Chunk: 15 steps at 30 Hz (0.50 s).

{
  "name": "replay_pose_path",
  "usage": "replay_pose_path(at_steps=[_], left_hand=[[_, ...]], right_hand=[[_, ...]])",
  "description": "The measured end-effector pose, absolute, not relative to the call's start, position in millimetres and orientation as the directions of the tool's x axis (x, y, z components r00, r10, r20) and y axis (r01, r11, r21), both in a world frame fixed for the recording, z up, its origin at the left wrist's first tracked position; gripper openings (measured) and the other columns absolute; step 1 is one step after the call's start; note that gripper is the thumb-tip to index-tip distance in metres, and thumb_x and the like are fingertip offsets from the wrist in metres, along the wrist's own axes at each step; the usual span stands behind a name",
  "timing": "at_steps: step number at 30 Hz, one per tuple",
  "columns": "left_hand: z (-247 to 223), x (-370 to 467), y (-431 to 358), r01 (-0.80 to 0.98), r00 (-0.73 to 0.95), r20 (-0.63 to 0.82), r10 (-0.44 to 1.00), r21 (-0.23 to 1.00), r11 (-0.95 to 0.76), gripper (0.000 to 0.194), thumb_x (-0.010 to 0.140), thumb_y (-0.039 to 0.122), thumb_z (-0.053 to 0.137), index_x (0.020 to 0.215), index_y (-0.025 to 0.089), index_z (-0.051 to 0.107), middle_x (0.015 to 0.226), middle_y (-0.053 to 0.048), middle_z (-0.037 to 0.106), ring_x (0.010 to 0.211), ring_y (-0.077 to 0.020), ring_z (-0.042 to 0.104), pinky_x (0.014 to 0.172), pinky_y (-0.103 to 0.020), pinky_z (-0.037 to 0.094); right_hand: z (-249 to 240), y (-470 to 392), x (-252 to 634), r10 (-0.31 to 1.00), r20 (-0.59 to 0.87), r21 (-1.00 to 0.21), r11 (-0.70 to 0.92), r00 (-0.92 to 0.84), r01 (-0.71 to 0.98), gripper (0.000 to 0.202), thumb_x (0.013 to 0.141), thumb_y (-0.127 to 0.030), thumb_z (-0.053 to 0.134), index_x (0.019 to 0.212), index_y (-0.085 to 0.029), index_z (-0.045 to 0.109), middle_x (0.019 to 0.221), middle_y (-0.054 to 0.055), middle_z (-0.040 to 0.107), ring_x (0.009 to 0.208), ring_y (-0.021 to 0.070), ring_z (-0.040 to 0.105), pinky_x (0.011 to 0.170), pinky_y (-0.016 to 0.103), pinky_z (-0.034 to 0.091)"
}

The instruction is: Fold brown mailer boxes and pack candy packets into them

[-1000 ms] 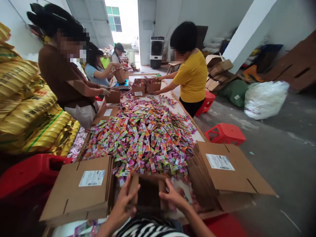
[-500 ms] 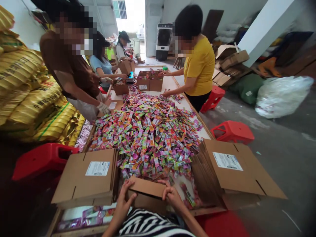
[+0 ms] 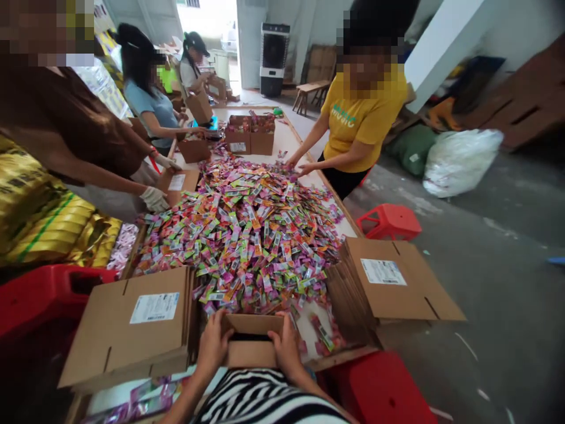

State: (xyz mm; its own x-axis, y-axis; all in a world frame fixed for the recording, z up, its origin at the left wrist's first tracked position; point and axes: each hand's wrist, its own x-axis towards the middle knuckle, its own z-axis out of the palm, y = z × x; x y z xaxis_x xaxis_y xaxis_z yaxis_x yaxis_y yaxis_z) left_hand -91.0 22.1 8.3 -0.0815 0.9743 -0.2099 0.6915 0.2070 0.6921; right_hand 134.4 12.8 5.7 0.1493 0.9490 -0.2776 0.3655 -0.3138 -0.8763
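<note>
A small brown cardboard box (image 3: 252, 355) stands close against my striped shirt, its dark opening facing up. My left hand (image 3: 214, 344) grips its left side, thumb on the near edge and fingers over the far corner. On the opposite side my right hand (image 3: 286, 346) holds the box the same way. Just beyond it spreads a large heap of small, colourful plastic-wrapped packets (image 3: 251, 235) on the white-topped table. What is inside the box is hidden in shadow.
Flattened cartons with labels lie in a left stack (image 3: 132, 324) and a right stack (image 3: 388, 280). Co-workers stand along both table sides, including a person in yellow (image 3: 364, 118). Filled boxes (image 3: 249, 138) sit at the far end. Red stools (image 3: 388, 222) flank the table.
My right hand has shifted from the box's far right corner to its right side, and the box now shows its opening. My view has turned right; the yellow-shirted co-worker now faces the table.
</note>
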Motion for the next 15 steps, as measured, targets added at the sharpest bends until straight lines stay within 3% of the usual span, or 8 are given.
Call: replay_pose_path(at_steps=[2, 4, 6, 8, 11, 13, 15], left_hand=[[9.1, -85.5, 23.7, 0.825, -0.129, -0.163, 0.978, 0.53, 0.197, 0.04, 0.082, 0.016, 0.045, 0.122, 0.015, 0.05, 0.121, -0.015, 0.055, 0.112, -0.0275, 0.055, 0.091, -0.042, 0.044], [11.5, -84.8, 21.9, 0.936, -0.043, 0.009, 0.999, 0.351, 0.037, 0.039, 0.084, 0.014, 0.044, 0.121, 0.018, 0.056, 0.126, -0.016, 0.055, 0.12, -0.0292, 0.051, 0.097, -0.046, 0.038], [16.4, -88.6, 19.3, 0.942, 0.262, 0.195, 0.945, 0.159, -0.295, 0.042, 0.086, 0.022, 0.047, 0.127, 0.026, 0.055, 0.139, -0.014, 0.049, 0.132, -0.0297, 0.04, 0.108, -0.05, 0.024], [23.2, -94.5, 18.8, 0.795, 0.584, 0.246, 0.774, 0.019, -0.606, 0.055, 0.085, 0.046, 0.052, 0.138, 0.032, 0.045, 0.149, -0.015, 0.036, 0.139, -0.0318, 0.029, 0.113, -0.05, 0.011], [30.5, -101.1, 23.3, 0.649, 0.747, 0.192, 0.636, -0.006, -0.761, 0.087, 0.071, 0.076, 0.049, 0.145, 0.033, 0.032, 0.156, -0.018, 0.022, 0.14, -0.0386, 0.024, 0.111, -0.053, 0.01], [30.0, -102.2, 27.1, 0.651, 0.75, 0.152, 0.644, 0.004, -0.759, 0.091, 0.068, 0.075, 0.053, 0.146, 0.036, 0.027, 0.155, -0.018, 0.023, 0.138, -0.0396, 0.029, 0.108, -0.055, 0.02], [26.7, -101.9, 28.4, 0.65, 0.755, 0.143, 0.64, -0.033, -0.76, 0.084, 0.073, 0.058, 0.063, 0.146, 0.042, 0.024, 0.151, -0.017, 0.033, 0.133, -0.0376, 0.038, 0.102, -0.053, 0.032]], right_hand=[[8.7, 18.1, 134.6, 0.95, -0.266, -0.873, -0.309, 0.164, 0.377, 0.043, 0.067, -0.017, 0.052, 0.109, -0.02, 0.05, 0.11, 0.008, 0.06, 0.107, 0.0239, 0.056, 0.096, 0.035, 0.042], [6.0, 16.1, 135.8, 0.955, -0.251, -0.877, -0.294, 0.16, 0.381, 0.044, 0.065, -0.015, 0.053, 0.108, -0.02, 0.051, 0.111, 0.008, 0.06, 0.108, 0.0236, 0.056, 0.097, 0.035, 0.042], [-3.7, 10.9, 137.5, 0.961, -0.235, -0.884, -0.274, 0.147, 0.379, 0.046, 0.065, -0.015, 0.054, 0.11, -0.021, 0.051, 0.113, 0.008, 0.06, 0.109, 0.0236, 0.055, 0.098, 0.035, 0.041], [-15.9, 13.2, 141.0, 0.967, -0.248, -0.9, -0.254, 0.062, 0.354, 0.039, 0.068, -0.021, 0.056, 0.107, -0.021, 0.053, 0.108, 0.008, 0.061, 0.105, 0.0238, 0.057, 0.096, 0.036, 0.043], [-21.4, 57.9, 157.0, 0.967, -0.247, -0.938, -0.225, -0.053, 0.265, 0.03, 0.078, -0.041, 0.052, 0.1, -0.021, 0.055, 0.102, 0.008, 0.063, 0.097, 0.0233, 0.06, 0.089, 0.036, 0.047], [-10.7, 122.2, 176.9, 0.988, -0.131, -0.952, -0.148, 0.081, 0.268, 0.041, 0.08, -0.049, 0.048, 0.108, -0.019, 0.053, 0.112, 0.012, 0.06, 0.106, 0.0239, 0.057, 0.094, 0.038, 0.044], [7.7, 203.7, 199.4, 0.953, 0.068, -0.905, -0.066, 0.296, 0.421, 0.054, 0.078, -0.049, 0.051, 0.12, -0.016, 0.048, 0.127, 0.016, 0.052, 0.122, 0.0256, 0.047, 0.105, 0.04, 0.034]])
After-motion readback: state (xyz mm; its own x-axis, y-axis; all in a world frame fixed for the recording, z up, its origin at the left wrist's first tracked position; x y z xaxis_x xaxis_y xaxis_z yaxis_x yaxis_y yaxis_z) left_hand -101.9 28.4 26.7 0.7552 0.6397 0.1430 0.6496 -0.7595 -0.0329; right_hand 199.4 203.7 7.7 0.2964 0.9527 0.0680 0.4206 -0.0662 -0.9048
